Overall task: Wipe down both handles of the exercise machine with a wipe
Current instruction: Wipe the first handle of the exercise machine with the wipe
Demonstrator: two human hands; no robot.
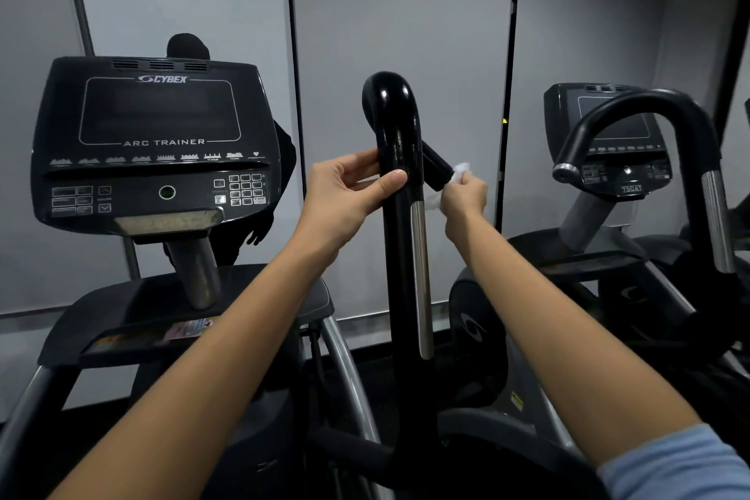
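Grey panels behind, left hand (349, 185) clasps glossy curved handle (399, 158); right hand (464, 195) pinches crumpled wipe (458, 170).

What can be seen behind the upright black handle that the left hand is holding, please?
Behind the handle, a short black side grip angles right, where the right hand holds a white wipe. The handle hides where that grip joins it.

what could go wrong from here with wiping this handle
1. The right hand pinches a small, bunched wipe at the short side grip, so only a small patch probably touches it; spots could be missed.
2. The left hand grips the upright handle bare, possibly re-soiling cleaned areas.
3. The other handle is not clearly in view and could be forgotten.
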